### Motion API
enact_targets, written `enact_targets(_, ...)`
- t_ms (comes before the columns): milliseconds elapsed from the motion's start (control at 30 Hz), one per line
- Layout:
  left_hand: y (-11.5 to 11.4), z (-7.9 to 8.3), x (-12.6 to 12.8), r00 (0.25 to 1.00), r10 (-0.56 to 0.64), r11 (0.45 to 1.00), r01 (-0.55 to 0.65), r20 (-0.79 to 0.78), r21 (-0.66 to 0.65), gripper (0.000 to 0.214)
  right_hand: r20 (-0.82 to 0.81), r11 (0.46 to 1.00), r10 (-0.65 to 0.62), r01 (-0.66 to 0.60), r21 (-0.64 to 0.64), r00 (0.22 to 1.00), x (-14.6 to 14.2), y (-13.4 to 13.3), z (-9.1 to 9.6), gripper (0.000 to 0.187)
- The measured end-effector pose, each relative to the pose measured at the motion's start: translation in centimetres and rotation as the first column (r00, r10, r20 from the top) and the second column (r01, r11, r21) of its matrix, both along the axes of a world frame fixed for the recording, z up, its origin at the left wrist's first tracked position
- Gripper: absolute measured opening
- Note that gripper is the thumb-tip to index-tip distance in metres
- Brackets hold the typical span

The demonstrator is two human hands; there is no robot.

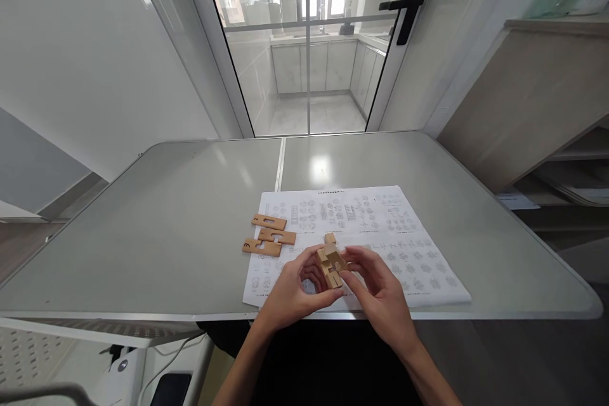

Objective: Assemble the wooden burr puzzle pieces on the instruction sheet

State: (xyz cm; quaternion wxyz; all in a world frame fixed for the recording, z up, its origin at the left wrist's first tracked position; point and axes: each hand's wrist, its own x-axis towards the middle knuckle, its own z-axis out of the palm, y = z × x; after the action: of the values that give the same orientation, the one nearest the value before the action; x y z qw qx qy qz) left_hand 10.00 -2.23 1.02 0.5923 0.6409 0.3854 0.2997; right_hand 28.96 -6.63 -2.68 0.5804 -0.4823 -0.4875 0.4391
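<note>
A partly built wooden puzzle (pixel 332 261) of interlocked pale blocks is held just above a printed instruction sheet (pixel 404 228). My left hand (pixel 291 292) grips it from the left with fingers curled round its lower part. My right hand (pixel 378 288) pinches it from the right with thumb and fingertips. Three loose flat wooden pieces (pixel 269 235) with slots lie on the table at the sheet's left edge, apart from both hands.
The grey table (pixel 166 235) has a seam down its middle and a rounded front edge. A glass door (pixel 309 44) with a black handle stands behind it. Wooden shelving (pixel 547 108) rises at the right. A white device with cables (pixel 157 368) sits below left.
</note>
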Motion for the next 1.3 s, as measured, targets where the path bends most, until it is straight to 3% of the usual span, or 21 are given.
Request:
enact_targets(167,0.0,-0.1,-0.1,1.0,-0.004,1.0,0.004,-0.01,-0.004,0.06,0.051,0.996,0.068,-0.071,0.057,0.996,0.2,-0.1,0.4,0.018)
enact_targets(367,0.0,-0.3,-0.2,1.0,-0.001,1.0,0.001,-0.028,0.006,0.067,0.016,0.994,0.052,-0.053,0.093,0.999,0.4,-0.1,0.7,0.009)
enact_targets(533,0.0,0.2,-0.1,0.997,-0.006,1.0,0.007,-0.071,0.023,0.068,-0.038,0.992,0.107,-0.104,0.065,0.994,0.4,0.0,0.6,0.009)
enact_targets(733,-0.2,0.7,-0.2,0.994,-0.044,0.999,0.047,-0.098,0.025,0.067,-0.1,0.997,0.072,-0.074,-0.009,0.992,0.4,-0.1,0.7,0.023)
enact_targets(1300,-0.2,1.2,-0.3,0.992,-0.075,0.995,0.081,-0.101,0.055,0.067,-0.026,0.997,0.074,-0.075,-0.028,0.997,0.4,0.0,0.8,0.018)
